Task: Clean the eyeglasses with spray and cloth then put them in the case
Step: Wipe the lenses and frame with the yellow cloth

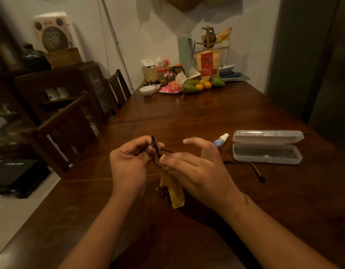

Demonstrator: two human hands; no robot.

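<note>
My left hand point(130, 164) grips the dark-framed eyeglasses point(155, 145) by the front, held edge-on above the table. One temple arm point(245, 165) sticks out to the right past my right hand, ending near the case. My right hand point(197, 167) pinches a yellow cloth point(172, 188) against the glasses with thumb and fingers; the cloth hangs down to the table. The small spray bottle point(221, 139) lies on the table just behind my right hand. The clear plastic case point(266, 150) sits open to the right, its lid tipped back.
Wooden table point(206, 113) runs away from me. At its far end stand a white bowl point(147, 90), a basket with jars point(154, 73), fruit point(198, 85) and a pitcher point(185, 50). Wooden chairs point(70, 121) line the left side.
</note>
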